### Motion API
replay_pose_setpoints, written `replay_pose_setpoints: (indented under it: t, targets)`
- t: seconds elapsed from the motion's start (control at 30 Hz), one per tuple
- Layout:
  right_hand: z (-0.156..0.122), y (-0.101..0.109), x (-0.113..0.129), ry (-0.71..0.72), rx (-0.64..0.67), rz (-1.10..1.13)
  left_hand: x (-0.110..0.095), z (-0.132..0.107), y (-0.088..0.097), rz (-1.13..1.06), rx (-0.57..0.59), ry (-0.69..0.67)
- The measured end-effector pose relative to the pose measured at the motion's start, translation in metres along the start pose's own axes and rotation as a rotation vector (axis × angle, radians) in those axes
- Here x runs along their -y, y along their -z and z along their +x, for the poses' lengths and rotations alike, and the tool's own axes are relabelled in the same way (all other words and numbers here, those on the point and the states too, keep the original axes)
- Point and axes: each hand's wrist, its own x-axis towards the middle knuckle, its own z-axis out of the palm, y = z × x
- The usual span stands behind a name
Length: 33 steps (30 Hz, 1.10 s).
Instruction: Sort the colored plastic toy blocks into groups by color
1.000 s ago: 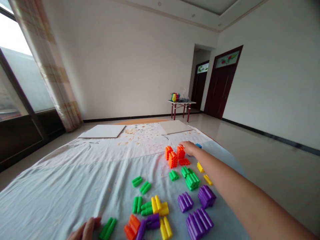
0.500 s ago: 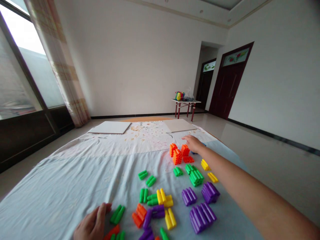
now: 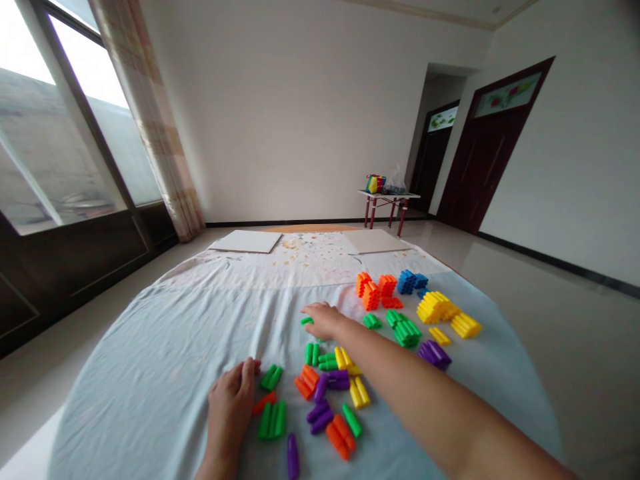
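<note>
My right hand [image 3: 324, 321] reaches over the middle of the cloth, palm down. Its fingers and thumb are apart around a small green ribbed plastic block [image 3: 307, 321]; whether they touch it is hard to see. Another green piece under this hand is mostly hidden. My left hand [image 3: 234, 390] rests on the cloth with loosely stretched fingers. Beside its fingertips lie a green block [image 3: 271, 377], an orange block [image 3: 264, 403] and a wider green block [image 3: 272, 420]. Between the hands are a green pair [image 3: 313, 354], an orange block [image 3: 307, 382], purple blocks [image 3: 320, 417] and yellow blocks [image 3: 359, 393].
Blocks stand grouped by colour at the right: orange [image 3: 371, 296], blue [image 3: 406, 282], yellow [image 3: 435, 307], green [image 3: 407, 333] and purple [image 3: 435, 355]. Two flat boards [image 3: 247, 241] [image 3: 376, 241] lie at the table's far side. A small table [image 3: 389, 195] with bags stands behind.
My right hand has come back from the far right to the green blocks in the middle. The view has shifted, showing blue and yellow stacks that the arm covered. My left hand stays near the green block.
</note>
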Motion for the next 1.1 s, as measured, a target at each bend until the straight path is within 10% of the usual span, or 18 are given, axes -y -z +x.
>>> replay_pose_setpoints:
  t: [0.5, 0.8, 1.1]
  targets:
    - [-0.059, -0.013, 0.024, 0.045, 0.029, -0.047, -0.010, -0.007, 0.003, -0.031, -0.035, -0.019]
    - [-0.094, -0.055, 0.091, 0.439, -0.094, 0.038, -0.007, -0.006, 0.003, -0.082, -0.030, -0.012]
    - [-0.107, -0.046, 0.057, 0.275, -0.163, 0.006, -0.004, -0.001, 0.005, -0.028, -0.043, 0.006]
